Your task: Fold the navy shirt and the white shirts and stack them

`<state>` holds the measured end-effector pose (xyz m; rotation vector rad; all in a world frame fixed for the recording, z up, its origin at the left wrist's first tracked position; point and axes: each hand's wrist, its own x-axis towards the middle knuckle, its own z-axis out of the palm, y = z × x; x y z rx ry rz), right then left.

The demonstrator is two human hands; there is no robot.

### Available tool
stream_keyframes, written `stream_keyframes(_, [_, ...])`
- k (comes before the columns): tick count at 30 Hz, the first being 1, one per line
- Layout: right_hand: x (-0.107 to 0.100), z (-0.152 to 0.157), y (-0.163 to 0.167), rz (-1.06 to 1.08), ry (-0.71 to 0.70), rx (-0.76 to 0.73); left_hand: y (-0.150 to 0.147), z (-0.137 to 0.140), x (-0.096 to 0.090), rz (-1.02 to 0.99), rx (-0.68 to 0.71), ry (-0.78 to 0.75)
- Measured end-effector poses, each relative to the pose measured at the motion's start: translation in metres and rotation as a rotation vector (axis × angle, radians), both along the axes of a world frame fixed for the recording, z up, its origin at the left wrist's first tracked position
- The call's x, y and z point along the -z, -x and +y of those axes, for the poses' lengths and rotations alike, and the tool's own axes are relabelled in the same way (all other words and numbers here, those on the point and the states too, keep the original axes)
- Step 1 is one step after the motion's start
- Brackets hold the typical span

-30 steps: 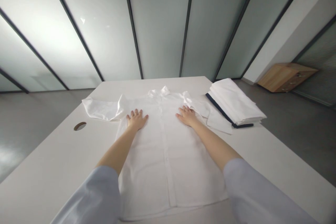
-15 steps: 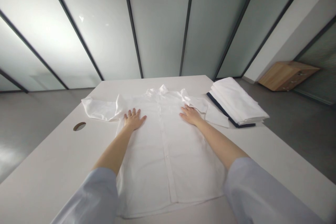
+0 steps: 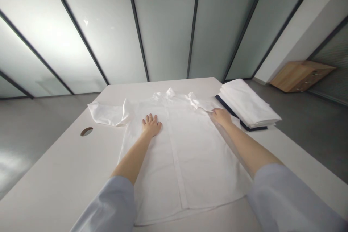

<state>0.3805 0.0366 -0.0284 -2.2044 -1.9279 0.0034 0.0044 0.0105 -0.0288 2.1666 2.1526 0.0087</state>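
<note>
A white button-front shirt (image 3: 195, 163) lies spread on the table, its collar toward the far edge and its hem toward me. Its left-hand sleeve reaches out sideways across the tabletop. My left hand (image 3: 151, 125) rests flat on the chest, just left of the button strip, fingers spread. At the shirt's right side, below the shoulder, my right hand (image 3: 221, 116) has its fingers closed on the fabric near the sleeve. The right-hand sleeve is partly hidden behind that hand and forearm.
On the table's right side lies a stack of folded white cloth (image 3: 247, 103) with a dark navy piece (image 3: 230, 106) beneath. The white table (image 3: 62, 174) has an oval hole (image 3: 86, 131) at left. A wooden cabinet (image 3: 300, 76) stands on the floor beyond, near frosted glass panels (image 3: 165, 25).
My right hand has moved right from lying flat on the chest and closed on the fabric at the side. My left hand has slid right, toward the button strip.
</note>
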Motion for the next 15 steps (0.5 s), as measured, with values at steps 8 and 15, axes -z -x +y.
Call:
stream_keyframes(8, [-0.070, 0.029, 0.001, 0.622, -0.278, 0.182, 0.005, 0.004, 0.009, -0.035, 0.004, -0.040])
stream_keyframes(15, [-0.117, 0.016, 0.075, 1.141, -0.037, -0.460, 0.009, 0.008, 0.013, -0.170, 0.015, -0.092])
